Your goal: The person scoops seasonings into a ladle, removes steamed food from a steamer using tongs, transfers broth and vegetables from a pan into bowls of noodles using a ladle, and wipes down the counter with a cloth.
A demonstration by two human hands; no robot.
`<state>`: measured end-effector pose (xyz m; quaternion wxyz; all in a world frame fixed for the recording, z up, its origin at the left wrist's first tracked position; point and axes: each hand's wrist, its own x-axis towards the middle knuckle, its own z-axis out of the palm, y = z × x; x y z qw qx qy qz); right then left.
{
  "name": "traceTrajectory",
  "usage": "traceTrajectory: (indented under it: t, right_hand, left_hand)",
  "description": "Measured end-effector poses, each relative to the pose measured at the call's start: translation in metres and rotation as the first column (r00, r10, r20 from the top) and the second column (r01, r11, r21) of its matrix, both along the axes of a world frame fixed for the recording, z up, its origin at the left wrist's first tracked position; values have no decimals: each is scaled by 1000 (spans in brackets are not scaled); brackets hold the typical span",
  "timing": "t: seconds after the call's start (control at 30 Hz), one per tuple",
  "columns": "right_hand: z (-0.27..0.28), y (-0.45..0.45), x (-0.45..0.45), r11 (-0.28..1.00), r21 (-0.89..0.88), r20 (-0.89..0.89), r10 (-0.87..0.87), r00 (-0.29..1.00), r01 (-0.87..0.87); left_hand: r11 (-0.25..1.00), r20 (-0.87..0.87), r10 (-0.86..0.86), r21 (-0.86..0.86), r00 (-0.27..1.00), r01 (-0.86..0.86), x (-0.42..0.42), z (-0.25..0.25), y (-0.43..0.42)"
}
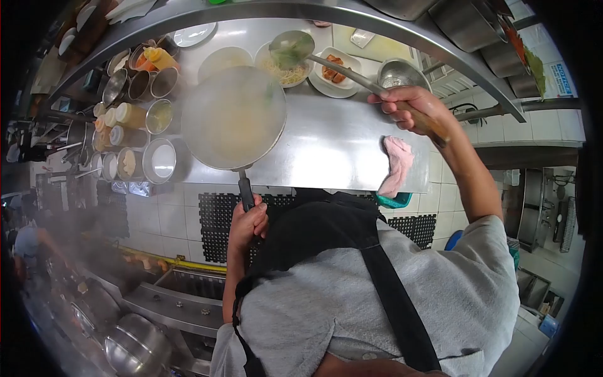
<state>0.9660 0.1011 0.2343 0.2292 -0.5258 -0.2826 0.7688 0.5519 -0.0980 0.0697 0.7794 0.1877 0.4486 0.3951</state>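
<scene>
My left hand (249, 220) is wrapped round the black handle of a steaming pan (233, 119), held over the left part of the steel counter (333, 141). Steam blurs what the pan holds. In my right hand (411, 110) is the long handle of a ladle (293, 49); its bowl, with something green in it, hangs over a bowl of noodles (292, 76). Behind the pan stands a pale bowl (225, 61), partly covered by it. Right of the noodles, a white dish (353, 64) holds browned pieces of food (336, 69).
Sauce bottles (130, 115) and metal containers (159, 160) crowd the counter's left end. A metal bowl (402, 74) stands at the back right; a pink cloth (397, 164) lies at the front edge. Overhead runs a steel shelf (339, 14). Another person (28, 242) is at far left.
</scene>
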Motion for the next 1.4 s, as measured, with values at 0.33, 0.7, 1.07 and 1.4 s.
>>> traceTrajectory:
  t: [0.33,0.7,1.07,1.4]
  right_hand:
    - [-89,-41,-36,944,292,428,13,904,-152]
    - [-127,-90,-47,640,586,792,-321,519,-497]
    - [-117,-139,-49,902,426,389,-113,914,-70]
    - [-96,-184,-34,979,203,192,-41,980,1]
  left_hand:
    - [1000,7,12,11,1000,-12,-12,4,7]
    - [999,-28,3,33,1000,-2,-32,20,22]
    - [998,-33,51,41,998,-49,-36,41,31]
    - [999,36,24,42,999,-25,-27,60,49]
